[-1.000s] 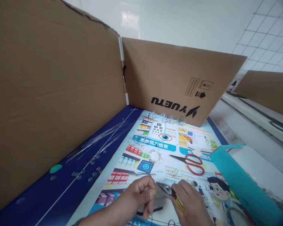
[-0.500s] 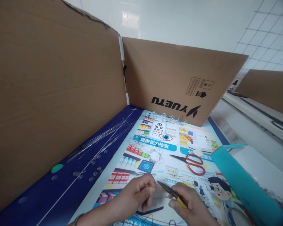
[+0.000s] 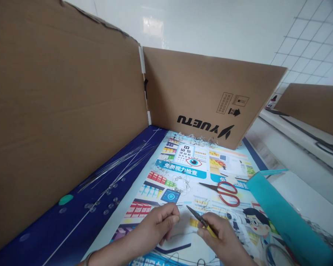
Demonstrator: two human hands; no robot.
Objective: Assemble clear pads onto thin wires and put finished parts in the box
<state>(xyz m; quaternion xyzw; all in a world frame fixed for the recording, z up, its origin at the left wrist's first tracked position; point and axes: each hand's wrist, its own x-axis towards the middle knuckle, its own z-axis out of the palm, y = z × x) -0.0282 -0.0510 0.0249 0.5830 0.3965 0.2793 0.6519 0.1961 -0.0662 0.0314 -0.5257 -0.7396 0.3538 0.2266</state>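
The right hand [image 3: 222, 234] had its fingers wrapped around the yellow grip of slim metal pliers [image 3: 199, 218], whose dark, tapering nose slanted up toward the left hand [image 3: 165, 221] without touching it. The left hand's fingers were curled in, thumb against the bent index; whether they pinched a fine strand could not be told. Both hands were over a glossy printed sheet [image 3: 108, 232] on the counter [image 3: 58, 225].

Beyond the pliers lay scissors [image 3: 227, 193] with looped red handles and dark pointed blades. To their left was a loose ring of clear beads and wire [image 3: 181, 183]; more wiry clusters [image 3: 197, 139] lined the foot of the smooth brown far cardboard panel [image 3: 194, 85]. Straight, thin, shiny strands [image 3: 116, 162] fanned over the dark blue surface, near round transparent beads [image 3: 111, 205] and a flat green disc [image 3: 66, 200]. At the right, an open teal box [image 3: 283, 203], white inside, held a tangled metallic mass [image 3: 322, 231].
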